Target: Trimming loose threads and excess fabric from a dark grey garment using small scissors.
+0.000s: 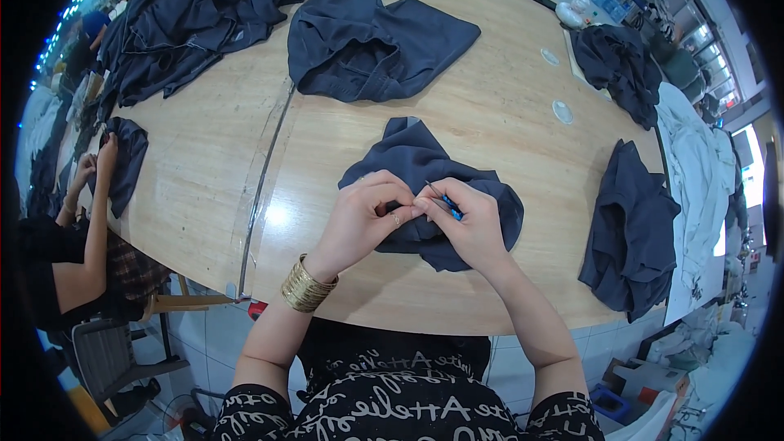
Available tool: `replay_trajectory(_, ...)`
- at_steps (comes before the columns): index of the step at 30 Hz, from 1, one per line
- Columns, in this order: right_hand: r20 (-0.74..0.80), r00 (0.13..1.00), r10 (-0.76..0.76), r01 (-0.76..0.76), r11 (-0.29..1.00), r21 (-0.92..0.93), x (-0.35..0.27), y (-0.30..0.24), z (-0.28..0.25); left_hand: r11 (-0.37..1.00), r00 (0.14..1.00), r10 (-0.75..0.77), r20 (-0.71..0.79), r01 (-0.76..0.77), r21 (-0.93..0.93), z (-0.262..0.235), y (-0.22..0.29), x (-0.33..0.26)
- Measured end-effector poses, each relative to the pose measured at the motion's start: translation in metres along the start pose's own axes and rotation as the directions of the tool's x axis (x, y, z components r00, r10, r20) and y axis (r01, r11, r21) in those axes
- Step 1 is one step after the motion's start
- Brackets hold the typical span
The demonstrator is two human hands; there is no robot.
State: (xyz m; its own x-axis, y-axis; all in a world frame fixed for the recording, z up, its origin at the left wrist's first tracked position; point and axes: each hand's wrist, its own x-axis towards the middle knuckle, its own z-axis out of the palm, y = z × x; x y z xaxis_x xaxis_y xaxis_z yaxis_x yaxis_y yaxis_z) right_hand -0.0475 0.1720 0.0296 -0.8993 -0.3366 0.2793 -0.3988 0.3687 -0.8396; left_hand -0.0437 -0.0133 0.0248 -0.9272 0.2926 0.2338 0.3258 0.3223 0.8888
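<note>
Garment (425, 163) lies directly under both hands; left hand (363, 220) pinches its fold, right hand (469, 224) clamps blue-handled snips (445, 202) pointing up-left

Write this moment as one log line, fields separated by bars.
left hand: pinches dark blue fabric garment | right hand: holds small blue-handled cutting tool | surface: round wooden table

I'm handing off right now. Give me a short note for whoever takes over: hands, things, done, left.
Left hand: pinching a fold of the dark garment on the table.
Right hand: holding a small blue-handled tool at the same fold.
Other dark garments lie around: one ahead, a pile far left, one at right.
Done: cannot tell from this view.
Left: the garment in hand is still being worked.
</note>
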Motion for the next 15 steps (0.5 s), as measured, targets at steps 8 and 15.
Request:
replay_trajectory(8, 0.009, 1.000, 0.028, -0.027, 0.998, -0.064, -0.012, -0.001, -0.005, 0.972, 0.998, -0.064, -0.026, 0.057, -0.228, 0.006, -0.015, 0.000)
replay_trajectory(15, 0.172, 0.974, 0.145, -0.141, 0.989, -0.036, -0.009, -0.007, -0.022, 0.910, 0.981, -0.190, 0.024, 0.185, -0.371, 0.007, -0.027, -0.003)
